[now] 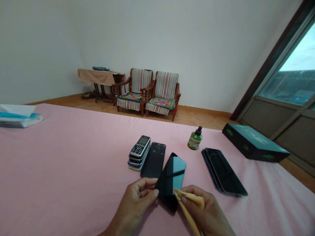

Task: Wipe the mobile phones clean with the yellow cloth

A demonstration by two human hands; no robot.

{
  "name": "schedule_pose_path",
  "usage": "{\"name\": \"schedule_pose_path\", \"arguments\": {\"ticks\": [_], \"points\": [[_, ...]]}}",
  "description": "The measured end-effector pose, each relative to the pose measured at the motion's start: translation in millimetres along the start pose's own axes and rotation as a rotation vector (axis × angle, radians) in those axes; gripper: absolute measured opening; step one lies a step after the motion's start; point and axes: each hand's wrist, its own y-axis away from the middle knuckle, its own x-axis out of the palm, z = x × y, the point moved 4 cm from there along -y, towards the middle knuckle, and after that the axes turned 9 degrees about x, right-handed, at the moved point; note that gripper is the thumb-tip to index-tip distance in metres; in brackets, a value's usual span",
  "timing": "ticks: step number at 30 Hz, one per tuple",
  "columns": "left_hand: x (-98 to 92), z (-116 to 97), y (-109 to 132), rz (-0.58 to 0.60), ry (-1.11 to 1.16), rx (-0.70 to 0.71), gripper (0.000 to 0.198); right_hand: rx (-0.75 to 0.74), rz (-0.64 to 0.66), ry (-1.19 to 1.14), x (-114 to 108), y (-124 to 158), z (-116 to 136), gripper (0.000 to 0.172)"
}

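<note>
A black smartphone (pixel 168 178) with a glossy, reflective screen is tilted up off the pink cloth. My left hand (pixel 137 200) is closed on its left edge, thumb at the front. In my right hand (pixel 203 208) a yellow cloth (pixel 189 196) is bunched, and one corner of it touches the lower right part of the screen. Just behind lies another dark phone (pixel 154 160), flat and partly covered by the held one. Left of that, a keypad phone (pixel 140 147) tops a stack of several phones.
Dark phones (pixel 222 172) lie stacked to the right. A green spray bottle (pixel 195 139) stands behind them, near a black box (pixel 254 144). At far left is a tissue pack (pixel 19 118) on the pink tablecloth (pixel 73 157). Two chairs (pixel 162 95) stand beyond.
</note>
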Motion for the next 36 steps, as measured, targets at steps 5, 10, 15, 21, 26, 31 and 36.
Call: {"name": "schedule_pose_path", "arguments": {"ticks": [5,10,15,21,26,31,36], "points": [[-0.9,-9.8,-1.9,-0.066,-0.047,0.056,0.038,-0.028,-0.059,0.070,-0.9,2.1,4.9,0.041],[-4.0,-24.0,1.7,-0.110,-0.270,0.245,0.028,-0.031,-0.097,0.049,-5.0,0.3,2.7,0.041],[5.4,-41.2,18.2,0.011,-0.643,0.719,0.025,-0.088,-0.208,0.072,-20.7,0.6,8.5,0.039],[16.2,-42.3,30.0,0.183,-0.721,0.969,0.045,-0.637,-0.495,0.426,-39.5,-0.4,50.5,0.016],[18.1,-41.2,32.3,0.220,-0.760,1.023,0.047,-0.822,-0.565,0.630,-43.6,-22.8,63.1,0.012],[19.9,-41.6,32.7,0.254,-0.786,1.026,0.045,-0.852,-0.533,0.679,-39.7,-31.5,52.1,0.016],[20.1,-42.5,33.5,0.240,-0.806,1.016,0.041,-0.905,-0.460,0.616,-23.0,-19.1,40.4,0.026]]}}
